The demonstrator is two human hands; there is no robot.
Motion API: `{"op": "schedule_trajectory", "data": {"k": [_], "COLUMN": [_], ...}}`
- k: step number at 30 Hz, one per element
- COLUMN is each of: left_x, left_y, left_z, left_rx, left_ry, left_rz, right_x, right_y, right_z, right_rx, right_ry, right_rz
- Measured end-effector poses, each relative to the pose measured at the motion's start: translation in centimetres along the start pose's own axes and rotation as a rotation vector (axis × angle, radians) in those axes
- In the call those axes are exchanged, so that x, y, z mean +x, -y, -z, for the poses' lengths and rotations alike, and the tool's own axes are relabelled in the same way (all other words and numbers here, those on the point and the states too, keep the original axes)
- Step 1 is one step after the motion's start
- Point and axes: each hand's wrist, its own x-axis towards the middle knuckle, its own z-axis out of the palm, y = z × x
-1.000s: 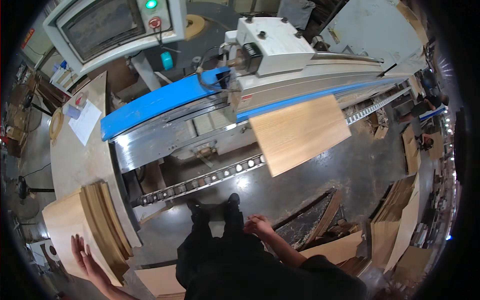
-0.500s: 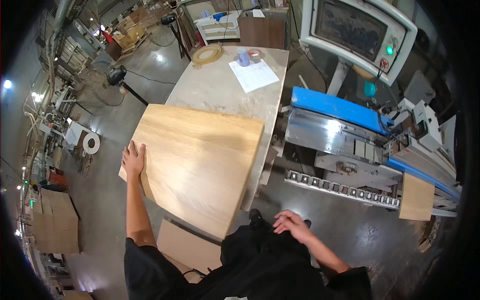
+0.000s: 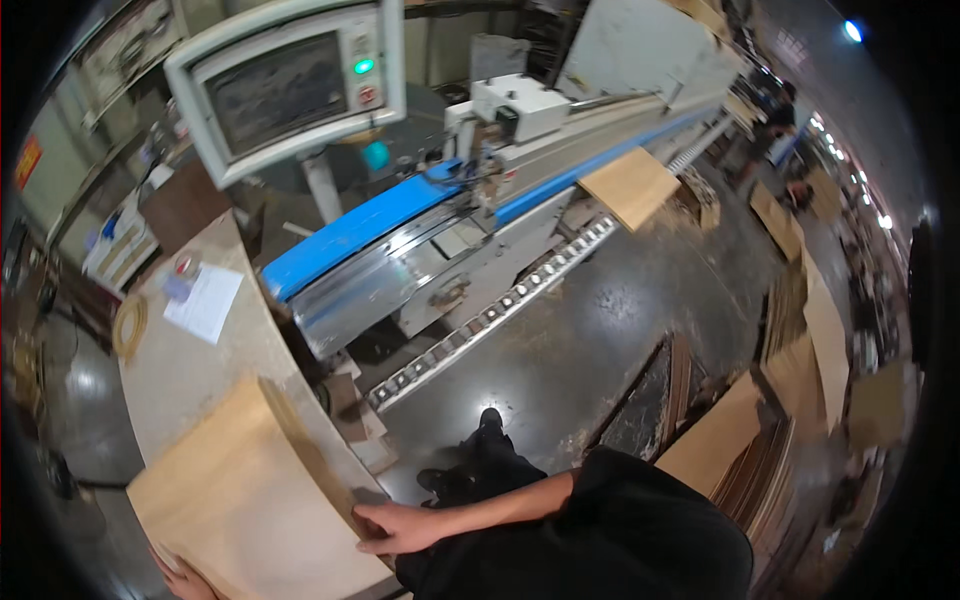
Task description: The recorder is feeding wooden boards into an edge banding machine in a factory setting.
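Observation:
A light wood-grain panel (image 3: pixel 215 490) lies at the lower left on the grey worktable (image 3: pixel 205 375). It appears to sit on a stack, since several edges show along its right side. My right hand (image 3: pixel 400 527) grips the panel's right edge, fingers bent against it and thumb lower down. At the opposite edge, near the bottom of the picture, my left hand (image 3: pixel 182 578) has its fingers closed over the rim; much of that hand is out of view. A white paper sheet (image 3: pixel 203 303), a roll of tape (image 3: pixel 187 265) and a tan coil (image 3: pixel 129 326) rest farther back.
A long machine with a blue cover (image 3: pixel 355 235) and a roller rail (image 3: pixel 495 312) stands beyond the table. Its control screen (image 3: pixel 280 95) rises at the upper left. Another wood panel (image 3: pixel 630 188) lies by the machine. Cardboard and board stacks (image 3: pixel 715 430) fill the right side.
The view has swung to the right, so the table and panel now appear at lower left. My right hand has moved from in front of my body onto the panel's right edge.

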Motion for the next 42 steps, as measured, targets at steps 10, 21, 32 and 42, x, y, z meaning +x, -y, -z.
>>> {"op": "schedule_trajectory", "data": {"k": [10, 21, 32, 42], "left_x": [-5.8, -4.0, -4.7, -3.0], "left_y": [-14.9, -31.6, -36.4, -41.4], "left_z": [5.3, 4.0, 2.1, 1.4], "left_rx": [0.010, 0.084, -0.056, -0.148], "left_ry": [-0.010, 0.146, 0.151, 0.145], "left_rz": [0.068, 0.009, -0.031, -0.161], "right_x": [-5.1, -6.9, -11.0, -12.2], "right_y": [0.0, 0.2, -3.5, -5.4], "right_z": [6.1, 9.8, 16.6, 15.0], "right_rx": [0.372, -0.153, 1.014, 1.244], "right_ry": [-0.009, -0.125, -0.288, -0.181], "right_rz": [-0.117, 0.056, 0.141, 0.166]}}
